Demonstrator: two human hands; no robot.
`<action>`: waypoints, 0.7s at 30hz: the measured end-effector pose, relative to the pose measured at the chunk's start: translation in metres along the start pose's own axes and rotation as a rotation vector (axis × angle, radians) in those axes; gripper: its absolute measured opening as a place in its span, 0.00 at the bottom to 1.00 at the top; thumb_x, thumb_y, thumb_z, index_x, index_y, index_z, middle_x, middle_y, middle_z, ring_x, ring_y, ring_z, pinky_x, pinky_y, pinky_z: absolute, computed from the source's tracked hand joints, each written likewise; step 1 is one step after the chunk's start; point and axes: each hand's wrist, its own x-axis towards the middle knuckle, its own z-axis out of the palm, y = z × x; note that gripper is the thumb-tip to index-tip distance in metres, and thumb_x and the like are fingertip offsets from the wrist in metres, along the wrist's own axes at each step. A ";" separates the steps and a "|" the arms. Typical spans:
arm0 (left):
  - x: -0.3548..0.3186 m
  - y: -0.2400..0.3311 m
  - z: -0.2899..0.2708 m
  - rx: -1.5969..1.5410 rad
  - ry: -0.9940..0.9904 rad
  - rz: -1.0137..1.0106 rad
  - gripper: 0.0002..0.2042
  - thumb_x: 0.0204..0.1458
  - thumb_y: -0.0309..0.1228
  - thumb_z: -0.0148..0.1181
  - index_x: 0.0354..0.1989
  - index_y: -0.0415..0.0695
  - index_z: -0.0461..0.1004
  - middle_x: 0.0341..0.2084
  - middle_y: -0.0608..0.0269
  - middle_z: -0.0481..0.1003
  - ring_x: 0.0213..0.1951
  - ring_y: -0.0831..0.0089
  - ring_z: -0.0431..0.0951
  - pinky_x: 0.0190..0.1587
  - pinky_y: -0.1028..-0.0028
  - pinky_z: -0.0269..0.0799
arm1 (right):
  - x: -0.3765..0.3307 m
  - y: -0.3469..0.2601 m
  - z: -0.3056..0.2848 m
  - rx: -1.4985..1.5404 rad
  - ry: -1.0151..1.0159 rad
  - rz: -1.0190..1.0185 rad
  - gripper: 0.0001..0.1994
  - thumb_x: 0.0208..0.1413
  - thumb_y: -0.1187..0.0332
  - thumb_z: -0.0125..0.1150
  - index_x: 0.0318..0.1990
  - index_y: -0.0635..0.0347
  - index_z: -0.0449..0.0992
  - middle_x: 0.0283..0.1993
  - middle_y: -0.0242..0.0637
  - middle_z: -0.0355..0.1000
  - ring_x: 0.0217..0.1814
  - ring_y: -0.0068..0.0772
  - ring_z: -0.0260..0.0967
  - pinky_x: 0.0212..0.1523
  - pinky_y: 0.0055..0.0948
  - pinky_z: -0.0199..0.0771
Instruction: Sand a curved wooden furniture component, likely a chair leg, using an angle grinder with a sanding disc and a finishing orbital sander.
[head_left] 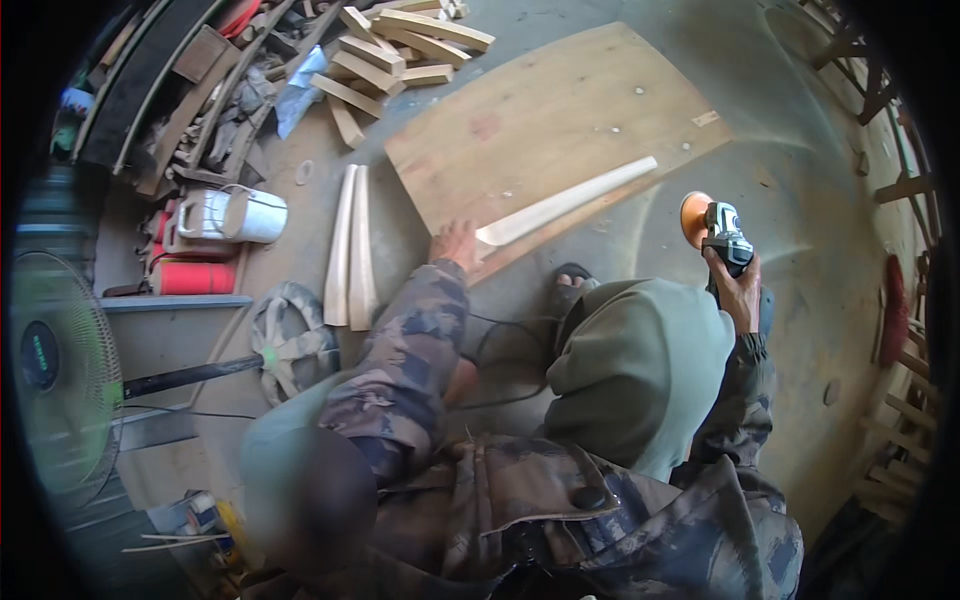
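Observation:
My left hand (456,246) is at the near, thicker end of a pale tapered wooden leg (570,202), its fingers bent around that end. The leg lies slantwise along the near edge of a plywood sheet (560,110) on the floor. Off to the right, my right hand (738,292) grips an angle grinder (727,240) by its body, held up clear of the leg. An orange round disc (694,220) on the grinder faces left. Whether the disc spins cannot be told.
Two similar wooden legs (350,250) lie left of the plywood. Cut wood blocks (390,60) are piled at the far left. A standing fan (60,370), a white bucket (262,215) and a red container (195,278) stand leftward. A dark cord (500,400) lies near my feet.

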 end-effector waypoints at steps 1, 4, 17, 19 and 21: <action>-0.006 0.001 -0.007 -0.071 0.026 0.009 0.35 0.36 0.39 0.74 0.53 0.43 0.64 0.50 0.50 0.67 0.54 0.52 0.69 0.53 0.58 0.70 | -0.005 -0.005 -0.013 -0.021 0.012 -0.001 0.31 0.48 0.53 0.71 0.49 0.68 0.66 0.42 0.40 0.71 0.42 0.28 0.69 0.44 0.26 0.69; -0.005 0.009 0.010 -0.209 0.049 0.014 0.31 0.37 0.38 0.73 0.50 0.44 0.65 0.51 0.50 0.67 0.53 0.51 0.70 0.52 0.58 0.71 | -0.016 -0.022 -0.043 0.187 0.048 0.130 0.31 0.48 0.53 0.71 0.49 0.69 0.66 0.41 0.39 0.72 0.42 0.29 0.69 0.43 0.26 0.69; -0.007 -0.017 0.016 -0.171 0.392 0.120 0.38 0.41 0.30 0.69 0.63 0.39 0.58 0.60 0.45 0.63 0.60 0.53 0.65 0.60 0.64 0.65 | 0.000 -0.060 0.006 -0.023 -0.139 0.051 0.34 0.46 0.51 0.71 0.52 0.67 0.64 0.43 0.46 0.72 0.44 0.37 0.70 0.47 0.34 0.69; -0.006 -0.028 0.027 -0.193 0.285 0.126 0.37 0.41 0.31 0.70 0.61 0.39 0.59 0.60 0.48 0.61 0.61 0.54 0.62 0.61 0.64 0.63 | 0.012 -0.063 0.028 -0.071 -0.210 -0.012 0.36 0.46 0.52 0.71 0.54 0.66 0.62 0.43 0.49 0.72 0.46 0.40 0.71 0.48 0.36 0.70; -0.006 -0.012 0.009 -0.227 0.191 0.151 0.39 0.40 0.32 0.70 0.62 0.39 0.57 0.59 0.49 0.61 0.60 0.52 0.62 0.62 0.63 0.61 | 0.017 -0.073 0.040 -0.120 -0.243 -0.027 0.36 0.45 0.54 0.72 0.56 0.64 0.61 0.44 0.51 0.72 0.47 0.43 0.72 0.49 0.36 0.70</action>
